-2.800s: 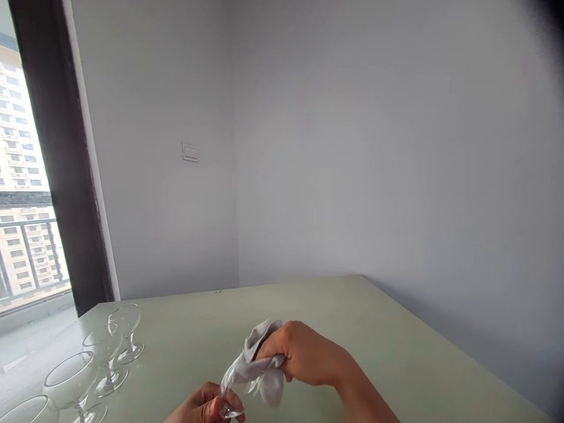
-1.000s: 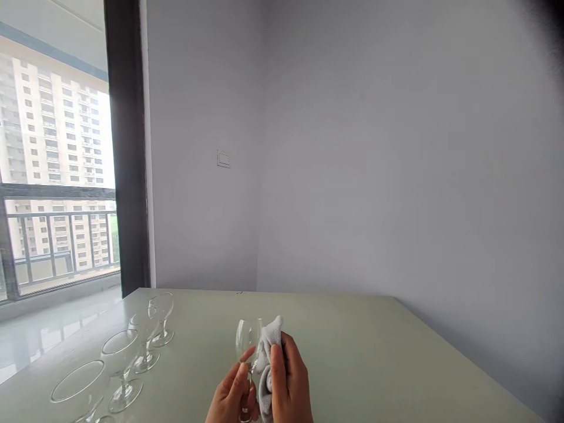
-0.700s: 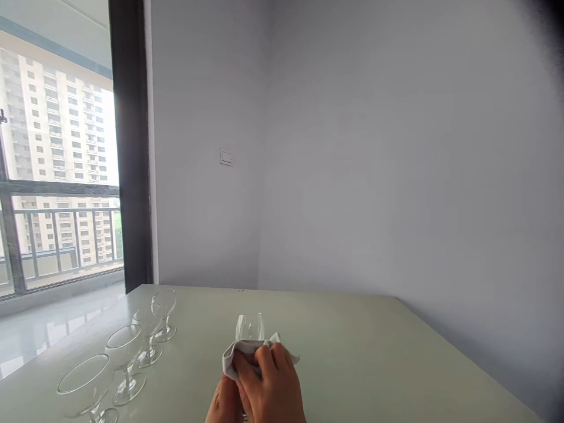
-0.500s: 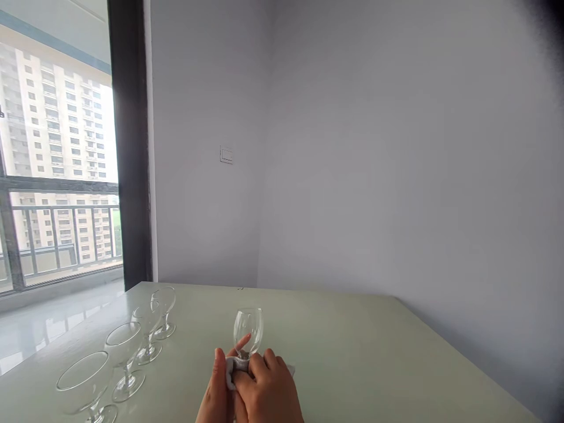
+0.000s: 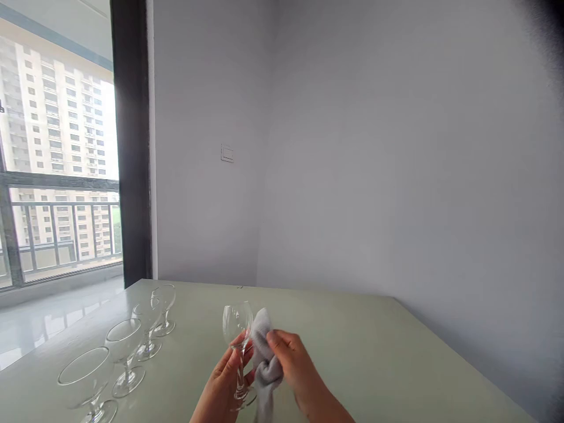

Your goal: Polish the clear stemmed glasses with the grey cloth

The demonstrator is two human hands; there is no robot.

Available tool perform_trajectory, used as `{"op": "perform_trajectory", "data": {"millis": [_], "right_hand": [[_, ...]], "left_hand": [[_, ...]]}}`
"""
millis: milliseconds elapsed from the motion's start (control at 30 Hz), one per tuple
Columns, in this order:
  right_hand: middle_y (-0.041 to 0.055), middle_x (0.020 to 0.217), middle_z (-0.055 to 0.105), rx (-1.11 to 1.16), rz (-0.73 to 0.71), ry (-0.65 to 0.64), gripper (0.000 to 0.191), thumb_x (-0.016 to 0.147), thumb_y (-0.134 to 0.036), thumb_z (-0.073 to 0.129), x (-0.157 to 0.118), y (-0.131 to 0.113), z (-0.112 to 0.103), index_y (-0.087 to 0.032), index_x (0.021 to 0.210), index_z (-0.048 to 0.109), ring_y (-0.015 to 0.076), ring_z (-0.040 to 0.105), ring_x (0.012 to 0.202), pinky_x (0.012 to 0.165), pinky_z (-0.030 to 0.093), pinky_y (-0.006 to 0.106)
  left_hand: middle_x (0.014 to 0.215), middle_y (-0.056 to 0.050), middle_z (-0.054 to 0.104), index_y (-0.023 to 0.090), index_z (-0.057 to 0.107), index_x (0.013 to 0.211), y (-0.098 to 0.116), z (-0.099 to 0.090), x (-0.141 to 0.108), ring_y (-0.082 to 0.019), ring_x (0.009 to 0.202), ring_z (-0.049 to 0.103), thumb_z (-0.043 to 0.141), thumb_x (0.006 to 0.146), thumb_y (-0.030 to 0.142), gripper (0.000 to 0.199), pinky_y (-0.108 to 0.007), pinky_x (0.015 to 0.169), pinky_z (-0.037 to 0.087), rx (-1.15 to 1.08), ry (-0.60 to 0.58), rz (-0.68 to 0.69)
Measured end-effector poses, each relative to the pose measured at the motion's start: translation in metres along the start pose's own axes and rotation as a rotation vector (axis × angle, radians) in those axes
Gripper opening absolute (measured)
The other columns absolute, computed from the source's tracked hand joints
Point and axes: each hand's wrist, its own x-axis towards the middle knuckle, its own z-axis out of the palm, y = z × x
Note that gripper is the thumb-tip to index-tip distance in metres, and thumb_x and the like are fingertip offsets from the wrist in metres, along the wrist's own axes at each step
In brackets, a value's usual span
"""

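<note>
A pale green desk (image 5: 396,352) stands in the corner of a room with grey walls, beside a large window (image 5: 53,164) that looks out on tall buildings. On the left part of the desk 4 wide stemmed glasses (image 5: 126,355) stand upright in 1 row (the nearest one is partly cut by the lower edge of the picture).

In front of the person there are 2 hands. The left hand (image 5: 222,388) pinches the stem of 1 narrow wine glass (image 5: 237,326) between thumb and fingers and holds it upright, with its foot just above the desk or on it; I cannot tell which. The right hand (image 5: 293,370) is closed around 1 grey cloth (image 5: 264,358), which is bunched just beside the bowl of the glass.
</note>
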Motion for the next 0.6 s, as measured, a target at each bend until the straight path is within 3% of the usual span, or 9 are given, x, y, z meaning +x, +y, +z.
{"op": "perform_trajectory", "data": {"millis": [133, 300, 367, 433, 500, 600], "right_hand": [[-0.0048, 0.056, 0.031, -0.055, -0.034, -0.156, 0.036, 0.082, -0.048, 0.045, -0.011, 0.014, 0.026, -0.019, 0.060, 0.041, 0.0102, 0.026, 0.053, 0.047, 0.022, 0.024], [-0.0067, 0.052, 0.027, -0.194, -0.001, -0.246, 0.032, 0.089, -0.037, 0.037, -0.020, 0.005, 0.015, -0.020, 0.061, 0.039, 0.0090, 0.024, 0.047, 0.043, 0.020, 0.022], [-0.0048, 0.055, 0.038, -0.345, -0.139, -0.180, 0.026, 0.088, -0.030, 0.038, -0.019, 0.007, 0.017, -0.019, 0.066, 0.049, 0.0101, 0.033, 0.050, 0.046, 0.028, 0.021], [-0.0005, 0.071, 0.055, -0.568, -0.417, -0.096, 0.012, 0.081, -0.024, 0.047, -0.017, 0.018, 0.028, -0.022, 0.079, 0.059, 0.0141, 0.047, 0.063, 0.058, 0.038, 0.023], [0.0021, 0.084, 0.060, -0.762, -0.642, 0.018, 0.016, 0.072, -0.022, 0.056, -0.014, 0.036, 0.043, -0.025, 0.087, 0.063, 0.0186, 0.053, 0.075, 0.065, 0.042, 0.026], [0.0017, 0.071, 0.056, -0.843, -0.652, 0.220, 0.008, 0.072, -0.024, 0.058, -0.010, 0.055, 0.056, -0.025, 0.077, 0.063, 0.0181, 0.053, 0.067, 0.058, 0.043, 0.025]], "left_hand": [[0.090, -0.003, 0.067, 0.025, 0.063, 0.107, -0.001, -0.004, 0.000, -0.022, 0.085, 0.062, 0.072, 0.067, 0.043, 0.045, -0.027, 0.068, 0.048, -0.017, -0.045, -0.055], [0.091, -0.005, 0.067, 0.020, 0.063, 0.105, 0.004, -0.007, 0.001, -0.022, 0.087, 0.062, 0.063, 0.075, 0.047, 0.041, -0.026, 0.071, 0.048, 0.003, -0.049, -0.045], [0.099, -0.006, 0.066, 0.018, 0.064, 0.104, 0.005, -0.012, 0.006, -0.022, 0.097, 0.060, 0.060, 0.077, 0.048, 0.040, -0.025, 0.073, 0.048, -0.011, -0.005, -0.065], [0.105, -0.008, 0.065, 0.016, 0.064, 0.103, 0.006, -0.019, 0.013, -0.021, 0.101, 0.058, 0.061, 0.078, 0.044, 0.038, -0.025, 0.076, 0.048, -0.032, 0.063, -0.080], [0.103, -0.009, 0.065, 0.015, 0.065, 0.099, 0.005, -0.024, 0.018, -0.021, 0.098, 0.059, 0.063, 0.077, 0.039, 0.032, -0.028, 0.079, 0.048, -0.072, 0.079, -0.084], [0.090, -0.005, 0.066, 0.017, 0.066, 0.091, 0.003, -0.023, 0.019, -0.020, 0.086, 0.063, 0.066, 0.077, 0.033, 0.021, -0.031, 0.080, 0.049, -0.161, 0.049, -0.093]]}}
